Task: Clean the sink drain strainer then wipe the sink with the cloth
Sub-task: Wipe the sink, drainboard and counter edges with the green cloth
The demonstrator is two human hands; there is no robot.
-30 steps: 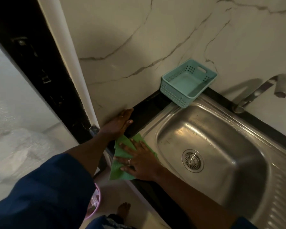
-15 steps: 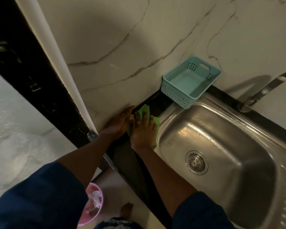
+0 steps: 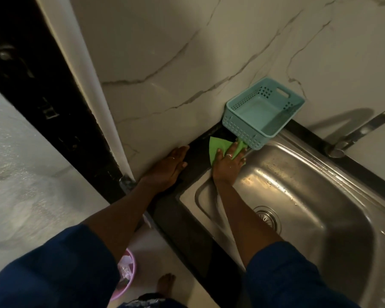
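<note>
Slid further up the dark worktop (image 3: 187, 221) since the earlier frames: right hand (image 3: 228, 162) and green cloth (image 3: 217, 147), now at centre frame, right against the front corner of the teal basket (image 3: 263, 114), where before lay lower down near the sink's near corner. Going left to right. At lower left, a pink bucket (image 3: 126, 276) on the floor beside a bare foot. Left of centre, left hand (image 3: 168, 167) open and flat, fingers together, pressed on the worktop edge against the marble wall, holding nothing, hardly shifted from a second ago. At centre, right hand spread flat, palm down on the cloth, pinning rather than gripping it, straddling worktop and sink rim. Right of centre, sink (image 3: 320, 190) with droplets and streaks visible on the basin walls. Drain strainer (image 3: 268, 217) seated in the drain at lower right of centre, partly hidden behind the right forearm, looking free of debris (too small to be sure). At far right, tap (image 3: 362, 132).

Judged from this: strainer step probably finished, wiping under way but so far only on the surround. Basin itself seemingly not yet wiped; most of the wiping left.
</note>
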